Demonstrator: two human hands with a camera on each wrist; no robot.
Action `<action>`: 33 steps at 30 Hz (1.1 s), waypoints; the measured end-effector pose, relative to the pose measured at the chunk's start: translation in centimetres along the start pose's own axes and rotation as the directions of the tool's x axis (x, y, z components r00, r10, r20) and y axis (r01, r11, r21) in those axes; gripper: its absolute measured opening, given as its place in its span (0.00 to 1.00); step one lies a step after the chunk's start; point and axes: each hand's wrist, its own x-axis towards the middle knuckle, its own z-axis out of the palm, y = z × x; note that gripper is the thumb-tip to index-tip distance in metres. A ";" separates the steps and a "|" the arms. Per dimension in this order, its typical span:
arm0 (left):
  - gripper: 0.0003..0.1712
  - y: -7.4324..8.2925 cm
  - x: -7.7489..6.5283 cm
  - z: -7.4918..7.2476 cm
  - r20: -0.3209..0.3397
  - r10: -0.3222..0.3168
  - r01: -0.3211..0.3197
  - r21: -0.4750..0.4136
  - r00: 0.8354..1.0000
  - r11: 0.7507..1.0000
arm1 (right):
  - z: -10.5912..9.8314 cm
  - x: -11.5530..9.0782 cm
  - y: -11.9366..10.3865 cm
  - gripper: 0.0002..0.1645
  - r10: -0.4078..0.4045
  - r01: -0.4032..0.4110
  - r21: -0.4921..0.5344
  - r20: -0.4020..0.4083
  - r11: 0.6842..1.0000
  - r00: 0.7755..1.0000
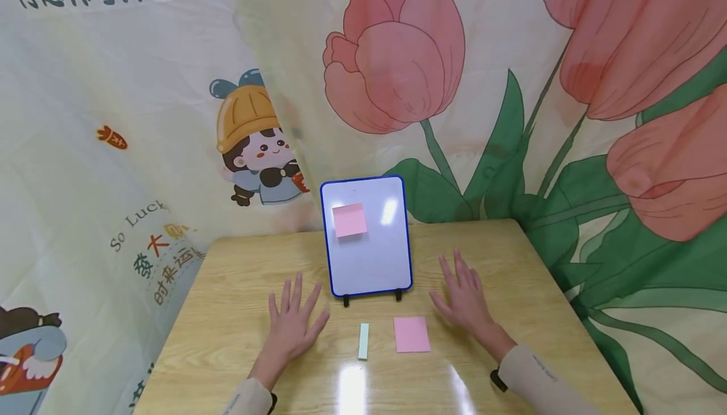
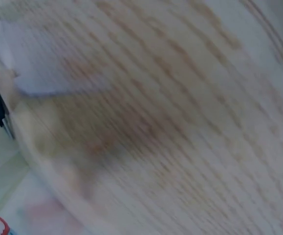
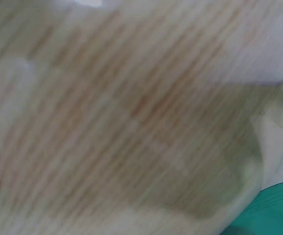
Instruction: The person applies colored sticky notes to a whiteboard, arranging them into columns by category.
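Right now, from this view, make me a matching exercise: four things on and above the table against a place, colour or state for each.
1. Whiteboard
2. Narrow strip
3. Upper square note
4. Lower square note

A. Pink, flat on the table
B. Pale green
C. Pink, on the board's upper left part
D. Blue-edged, standing on black feet

Pairs: 1-D, 2-B, 3-C, 4-A
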 end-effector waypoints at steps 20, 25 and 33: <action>0.38 -0.2 -1.1 0.5 0.033 -0.028 0.029 -0.034 0.999 0.999 | 0.4 -1.6 -0.2 0.53 0.031 -0.033 0.032 0.064 0.999 0.998; 0.38 -0.1 -1.1 0.5 0.053 -0.035 0.037 -0.031 0.998 0.999 | 0.5 -1.7 -0.5 0.53 0.041 -0.043 0.021 0.082 0.999 0.996; 0.38 0.0 -1.1 0.5 0.084 -0.046 0.049 -0.032 0.995 0.998 | 0.8 -2.1 -0.4 0.52 0.017 -0.018 0.003 0.071 1.000 0.997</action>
